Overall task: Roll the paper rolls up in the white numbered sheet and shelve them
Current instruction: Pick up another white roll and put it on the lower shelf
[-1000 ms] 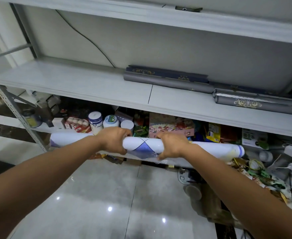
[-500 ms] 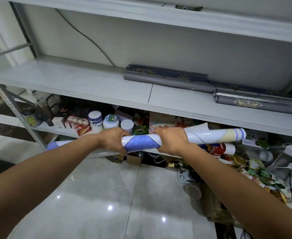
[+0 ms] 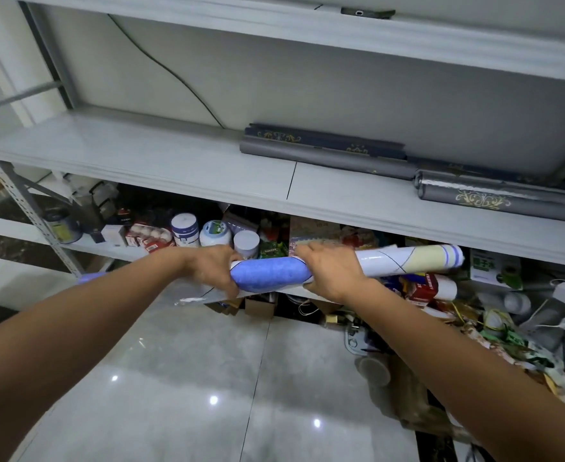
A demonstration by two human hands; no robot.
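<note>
Blue now faces up on the rolled sheet point(image 3: 269, 273), turned and raised toward the shelf point(image 3: 174, 161); left hand point(image 3: 213, 270) and right hand point(image 3: 329, 273) clench their grip around it, so shelving looks close.

Rolled white sheet point(image 3: 268, 273) w/ blue & cream patches, approx. horiz., mid-air just below grey shelf point(image 3: 141, 155) edge.

A grey metal shelving unit point(image 3: 181, 161) is standing against a pale wall point(image 3: 341, 81), where a black cable point(image 3: 167, 71) is trailing down behind it. Below the unit, glossy grey floor tiles point(image 3: 174, 421) are reflecting small bright points of light point(image 3: 213, 400). Jars and boxes point(image 3: 184, 230) are crowding its lower shelf.
</note>
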